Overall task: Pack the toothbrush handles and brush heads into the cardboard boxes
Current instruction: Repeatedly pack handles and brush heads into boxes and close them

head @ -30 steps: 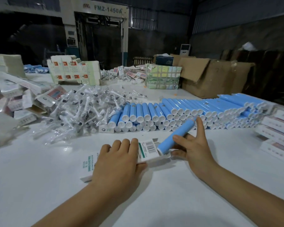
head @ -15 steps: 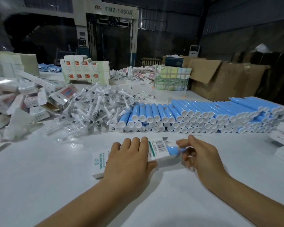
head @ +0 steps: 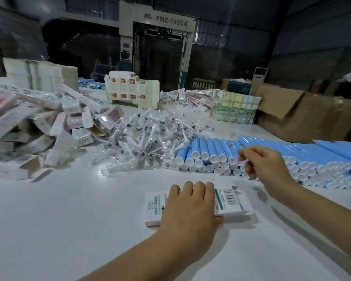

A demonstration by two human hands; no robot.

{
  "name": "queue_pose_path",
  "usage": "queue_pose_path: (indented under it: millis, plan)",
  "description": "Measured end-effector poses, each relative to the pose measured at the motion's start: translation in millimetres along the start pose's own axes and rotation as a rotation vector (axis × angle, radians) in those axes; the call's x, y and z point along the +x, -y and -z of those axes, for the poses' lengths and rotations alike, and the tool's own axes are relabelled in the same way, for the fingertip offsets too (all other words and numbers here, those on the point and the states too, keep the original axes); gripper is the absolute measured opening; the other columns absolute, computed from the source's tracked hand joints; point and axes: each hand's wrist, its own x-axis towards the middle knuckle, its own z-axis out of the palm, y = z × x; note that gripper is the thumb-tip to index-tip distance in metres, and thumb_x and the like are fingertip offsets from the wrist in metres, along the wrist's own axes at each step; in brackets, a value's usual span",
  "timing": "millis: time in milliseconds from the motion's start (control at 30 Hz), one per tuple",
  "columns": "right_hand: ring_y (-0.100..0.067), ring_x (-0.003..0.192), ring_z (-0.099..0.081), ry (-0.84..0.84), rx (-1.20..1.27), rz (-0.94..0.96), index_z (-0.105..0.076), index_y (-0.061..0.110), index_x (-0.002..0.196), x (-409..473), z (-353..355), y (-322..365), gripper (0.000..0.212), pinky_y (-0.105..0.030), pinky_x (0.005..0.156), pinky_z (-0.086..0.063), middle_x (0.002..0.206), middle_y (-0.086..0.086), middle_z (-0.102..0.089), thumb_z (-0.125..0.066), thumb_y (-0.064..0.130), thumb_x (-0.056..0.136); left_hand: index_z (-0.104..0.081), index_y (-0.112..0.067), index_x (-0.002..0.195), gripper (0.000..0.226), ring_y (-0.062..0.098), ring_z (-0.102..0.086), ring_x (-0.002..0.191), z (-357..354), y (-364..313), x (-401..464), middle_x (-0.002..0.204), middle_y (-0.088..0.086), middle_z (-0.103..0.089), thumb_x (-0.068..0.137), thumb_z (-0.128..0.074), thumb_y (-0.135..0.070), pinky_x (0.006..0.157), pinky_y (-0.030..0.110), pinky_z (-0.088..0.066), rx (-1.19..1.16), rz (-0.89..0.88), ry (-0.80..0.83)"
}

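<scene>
Across the white bench, the work is laid out around one small cardboard box, which lies flat at the near middle and serves as the landmark. Beyond the box and to its right, a long stacked row of blue toothbrush handles is seen, white end caps facing the viewer. Beyond the box and to its left, a loose heap of bagged brush heads is spread. Further left of the box, a tumbled pile of white cartons is found; whether these are filled cannot be told. Far behind the box, brown shipping cartons and a large machine are visible.

The box is pressed down by the left hand, its fingers laid fairly straight over the top and its thumb at the near edge. The right end flaps are seen open, and a sliver of blue shows at that mouth, so a handle is judged to be already inside. The right hand is held above the row of handles, beyond and right of the box, its fingers loosely curled with nothing gripped.

For this box, a brush head is judged to be missing and the flaps unclosed. Given the many handles and heads on the bench, most of the packing is judged to remain.
</scene>
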Motion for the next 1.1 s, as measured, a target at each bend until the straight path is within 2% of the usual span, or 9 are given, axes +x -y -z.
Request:
queue_pose_path:
  millis: [100,200,333,500,600,700,767,900,1100]
  plan:
    - [-0.009,0.051,-0.049,0.126,-0.269,0.213,-0.064,0.014,0.076,34,-42,25,0.019,-0.025,0.053,-0.042,0.071,0.001,-0.064,-0.056,0.013,0.093,-0.019,-0.009,0.142,0.066,0.031,-0.035,0.113,0,0,0,0.130,0.010,-0.039,0.096,-0.037,-0.053,0.097,0.049,-0.026,0.018,-0.035,0.049]
    - [-0.016,0.071,-0.053,0.236,-0.560,0.385,-0.066,0.014,0.096,68,-89,37,0.013,-0.027,0.066,-0.041,0.088,-0.003,-0.064,-0.054,0.015,0.093,-0.019,-0.004,0.142,0.066,0.034,-0.033,0.117,0,0,4,0.133,0.015,-0.037,0.097,-0.041,-0.047,0.098,0.051,-0.024,0.019,-0.051,0.115]
    - [-0.029,0.092,-0.055,0.290,-0.872,0.341,-0.057,0.009,0.121,112,-140,37,0.031,-0.033,0.076,-0.049,0.115,-0.015,-0.060,-0.050,0.011,0.091,-0.019,-0.001,0.142,0.066,0.036,-0.030,0.120,-2,1,9,0.136,0.020,-0.034,0.098,-0.044,-0.041,0.102,0.054,-0.020,-0.023,-0.047,0.179]
    - [-0.018,0.065,-0.044,0.258,-1.046,0.199,-0.049,0.011,0.098,133,-171,31,0.011,-0.028,0.048,-0.034,0.099,-0.013,-0.057,-0.049,0.009,0.087,-0.020,0.001,0.141,0.062,0.037,-0.030,0.119,-7,1,11,0.135,0.022,-0.035,0.099,-0.044,-0.037,0.102,0.056,-0.019,-0.026,-0.061,0.168]
    - [-0.021,0.065,-0.045,0.228,-0.965,0.215,-0.032,0.012,0.138,137,-162,31,0.054,-0.029,0.048,-0.035,0.082,-0.008,-0.046,-0.051,0.008,0.087,-0.023,0.001,0.140,0.064,0.037,-0.034,0.119,-8,1,11,0.134,0.021,-0.038,0.097,-0.046,-0.041,0.103,0.055,-0.022,-0.008,-0.073,0.123]
    - [-0.027,0.069,-0.057,0.157,-0.738,0.226,-0.018,0.026,0.149,125,-127,41,0.076,-0.034,0.049,-0.051,0.094,-0.010,-0.053,-0.051,0.002,0.085,-0.023,-0.002,0.140,0.064,0.035,-0.034,0.118,-6,1,8,0.134,0.017,-0.039,0.096,-0.045,-0.044,0.101,0.052,-0.023,-0.010,-0.087,0.090]
    - [-0.022,0.057,-0.061,0.065,-0.494,0.212,-0.036,0.024,0.143,111,-91,45,0.064,-0.030,0.040,-0.050,0.093,-0.011,-0.059,-0.053,0.000,0.087,-0.023,-0.006,0.139,0.062,0.033,-0.034,0.116,-5,1,5,0.132,0.014,-0.040,0.096,-0.041,-0.047,0.097,0.049,-0.025,0.006,-0.097,0.052]
    - [-0.016,0.038,-0.054,-0.072,0.032,0.065,-0.048,0.018,0.123,53,-13,32,0.042,-0.027,0.038,-0.048,0.046,-0.006,-0.057,-0.055,-0.002,0.087,-0.021,-0.014,0.139,0.062,0.028,-0.035,0.115,-5,4,2,0.130,0.005,-0.040,0.095,-0.035,-0.055,0.094,0.045,-0.026,0.023,-0.059,0.010]
    - [-0.016,0.041,-0.058,-0.211,0.444,-0.180,-0.051,0.014,0.092,-33,25,-31,0.019,-0.026,0.041,-0.051,0.052,-0.010,-0.059,-0.059,-0.003,0.088,-0.021,-0.023,0.138,0.062,0.020,-0.039,0.114,-9,6,4,0.126,-0.006,-0.043,0.090,-0.031,-0.061,0.090,0.038,-0.029,0.069,0.046,-0.031]
